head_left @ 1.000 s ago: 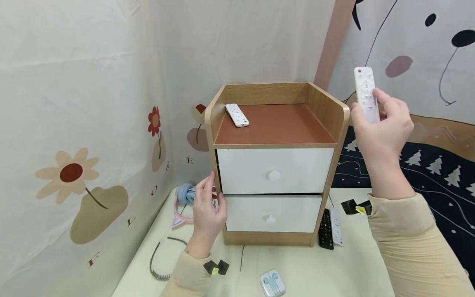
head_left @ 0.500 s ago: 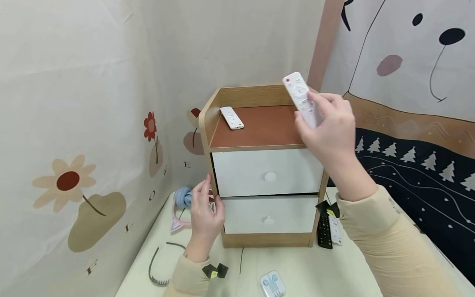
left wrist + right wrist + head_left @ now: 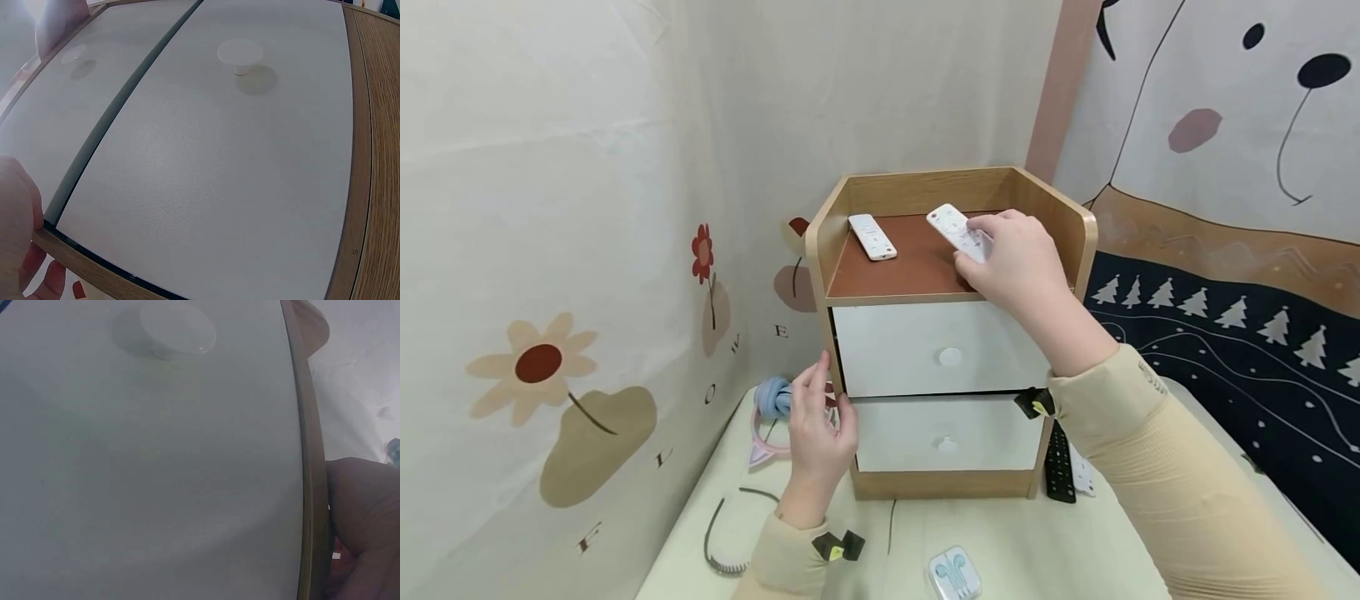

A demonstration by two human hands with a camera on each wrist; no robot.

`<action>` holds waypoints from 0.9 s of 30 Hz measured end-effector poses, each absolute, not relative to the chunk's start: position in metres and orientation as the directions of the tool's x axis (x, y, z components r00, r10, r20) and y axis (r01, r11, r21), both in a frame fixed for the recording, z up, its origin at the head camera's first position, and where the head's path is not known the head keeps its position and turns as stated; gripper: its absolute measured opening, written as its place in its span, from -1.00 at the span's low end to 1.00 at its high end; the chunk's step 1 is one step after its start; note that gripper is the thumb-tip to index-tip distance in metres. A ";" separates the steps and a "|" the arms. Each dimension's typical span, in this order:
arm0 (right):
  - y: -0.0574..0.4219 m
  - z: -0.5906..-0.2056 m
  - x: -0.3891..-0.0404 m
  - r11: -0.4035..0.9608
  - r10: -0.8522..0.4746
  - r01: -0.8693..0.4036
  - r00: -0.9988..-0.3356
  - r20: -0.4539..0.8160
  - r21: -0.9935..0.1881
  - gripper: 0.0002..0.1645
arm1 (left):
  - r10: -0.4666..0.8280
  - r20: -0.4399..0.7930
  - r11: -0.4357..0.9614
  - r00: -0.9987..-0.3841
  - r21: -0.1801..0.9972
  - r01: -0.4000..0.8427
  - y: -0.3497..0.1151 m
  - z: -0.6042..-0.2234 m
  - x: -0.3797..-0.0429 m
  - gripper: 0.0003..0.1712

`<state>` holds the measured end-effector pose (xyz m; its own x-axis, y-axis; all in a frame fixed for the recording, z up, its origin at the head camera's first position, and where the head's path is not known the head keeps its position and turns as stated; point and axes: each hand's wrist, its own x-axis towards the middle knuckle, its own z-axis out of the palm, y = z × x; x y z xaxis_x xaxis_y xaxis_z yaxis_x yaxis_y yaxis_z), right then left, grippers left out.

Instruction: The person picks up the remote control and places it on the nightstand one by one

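My right hand point(image 3: 1021, 265) pinches a white remote control point(image 3: 953, 227) between thumb and fingers, low over the brown top of a small two-drawer cabinet point(image 3: 925, 185). Another white remote control point(image 3: 872, 237) lies on the left of that top. My left hand point(image 3: 818, 437) holds the cabinet's left side. In the left wrist view its thumb point(image 3: 25, 194) is at the front edge and fingertips point(image 3: 51, 281) show behind the side panel. The right wrist view shows the right hand point(image 3: 365, 519) beyond the top's front edge, its remote mostly hidden.
White drawers with round knobs point(image 3: 950, 357) face me. Black point(image 3: 1060, 467) and white remotes point(image 3: 1082, 473) lie right of the cabinet. Boxed earphones point(image 3: 955, 573) lie in front; a blue bundle point(image 3: 773, 397), a pink headband point(image 3: 760, 448) and a coiled dark band point(image 3: 726, 568) lie left.
My right hand has carried the white remote control left from beside the cabinet and down over its top. My left hand has stayed at the cabinet's left side.
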<state>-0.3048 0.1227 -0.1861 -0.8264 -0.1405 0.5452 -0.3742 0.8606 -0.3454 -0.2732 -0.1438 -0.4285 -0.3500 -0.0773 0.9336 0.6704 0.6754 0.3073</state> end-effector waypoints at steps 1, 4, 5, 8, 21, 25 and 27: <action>0.121 -0.184 -0.307 0.864 -0.148 -0.367 -0.839 0.524 -0.344 -0.38 | -0.080 0.930 0.674 -0.359 0.316 0.668 -0.144 -0.428 -0.272 -0.18; 0.117 -0.182 -0.313 0.869 -0.153 -0.345 -0.869 0.470 -0.355 -0.44 | -0.080 0.930 0.676 -0.358 0.315 0.667 -0.144 -0.426 -0.272 -0.19; 0.115 -0.181 -0.315 0.870 -0.149 -0.335 -0.879 0.453 -0.363 -0.46 | -0.080 0.929 0.676 -0.361 0.316 0.665 -0.144 -0.426 -0.271 -0.19; 0.110 -0.179 -0.319 0.875 -0.144 -0.312 -0.898 0.416 -0.369 -0.53 | -0.079 0.929 0.677 -0.362 0.317 0.665 -0.144 -0.426 -0.271 -0.19; 0.091 -0.176 -0.332 0.895 -0.189 -0.301 -0.925 0.331 -0.329 -0.51 | -0.080 0.921 0.672 -0.381 0.332 0.661 -0.143 -0.426 -0.267 -0.17; 0.090 -0.173 -0.336 0.893 -0.224 -0.316 -0.930 0.293 -0.320 -0.47 | -0.082 0.919 0.674 -0.386 0.336 0.657 -0.143 -0.426 -0.267 -0.18; 0.089 -0.171 -0.337 0.892 -0.238 -0.320 -0.933 0.269 -0.320 -0.44 | -0.081 0.919 0.676 -0.385 0.335 0.657 -0.143 -0.425 -0.266 -0.19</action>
<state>-0.3368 0.0894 -0.1712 -0.9332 -0.2384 0.2688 -0.3201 0.8915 -0.3205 -0.2663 -0.1429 -0.4253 -0.3850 -0.0810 0.9194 0.6566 0.6760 0.3345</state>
